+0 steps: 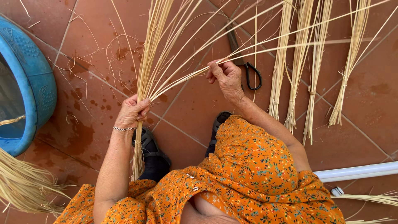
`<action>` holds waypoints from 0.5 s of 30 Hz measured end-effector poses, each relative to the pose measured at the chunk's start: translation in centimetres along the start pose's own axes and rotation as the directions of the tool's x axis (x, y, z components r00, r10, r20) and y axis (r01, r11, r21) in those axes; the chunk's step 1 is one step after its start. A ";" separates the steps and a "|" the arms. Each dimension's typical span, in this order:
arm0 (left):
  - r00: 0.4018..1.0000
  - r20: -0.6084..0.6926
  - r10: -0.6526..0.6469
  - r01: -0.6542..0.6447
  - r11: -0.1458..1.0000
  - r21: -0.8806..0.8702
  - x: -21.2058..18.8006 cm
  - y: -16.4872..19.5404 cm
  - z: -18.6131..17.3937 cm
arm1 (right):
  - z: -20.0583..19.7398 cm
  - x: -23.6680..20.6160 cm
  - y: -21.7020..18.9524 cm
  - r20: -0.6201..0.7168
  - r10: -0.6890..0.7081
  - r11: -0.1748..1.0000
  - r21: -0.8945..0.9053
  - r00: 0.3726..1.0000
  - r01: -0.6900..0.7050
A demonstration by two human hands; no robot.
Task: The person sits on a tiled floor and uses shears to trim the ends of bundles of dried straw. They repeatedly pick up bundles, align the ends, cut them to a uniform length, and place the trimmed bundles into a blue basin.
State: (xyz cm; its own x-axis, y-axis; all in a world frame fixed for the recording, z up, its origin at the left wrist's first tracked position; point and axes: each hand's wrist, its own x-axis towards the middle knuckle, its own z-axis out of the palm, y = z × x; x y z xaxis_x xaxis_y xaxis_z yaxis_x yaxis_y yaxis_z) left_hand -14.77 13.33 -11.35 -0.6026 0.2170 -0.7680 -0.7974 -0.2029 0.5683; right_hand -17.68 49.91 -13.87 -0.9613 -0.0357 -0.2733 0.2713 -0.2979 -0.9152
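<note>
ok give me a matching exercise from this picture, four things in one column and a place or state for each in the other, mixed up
Things:
1. left hand
2. right hand
3. scissors
4. tub

Places or states:
A. lying on the tiles beyond the right hand
B. blue, at the left edge of the view
C. gripping the bundle of straw
D. pinching a few separated strands

Pairs: 1-C, 2-D, 3-A, 4-B
</note>
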 end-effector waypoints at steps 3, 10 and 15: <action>1.000 -0.013 -0.007 0.007 1.000 -0.003 0.1 0.0 -0.2 | 0.0 -0.1 -0.1 0.021 0.007 1.000 0.028 1.000 -0.007; 1.000 -0.018 -0.011 0.011 1.000 0.002 0.2 0.3 0.1 | -0.4 0.3 0.0 0.011 0.012 0.998 0.058 1.000 -0.012; 0.999 -0.037 -0.003 0.003 1.000 -0.004 0.0 0.9 0.4 | 0.0 0.4 -0.2 0.002 0.111 0.984 0.137 0.994 -0.110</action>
State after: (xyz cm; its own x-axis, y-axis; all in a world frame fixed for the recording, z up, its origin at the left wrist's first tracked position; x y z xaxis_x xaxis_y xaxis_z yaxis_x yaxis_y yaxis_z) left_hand -15.48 13.58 -10.72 -0.5988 0.1822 -0.7799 -0.7989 -0.2059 0.5652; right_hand -18.10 49.92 -13.73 -0.9253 -0.0705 -0.3726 0.3663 -0.4196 -0.8305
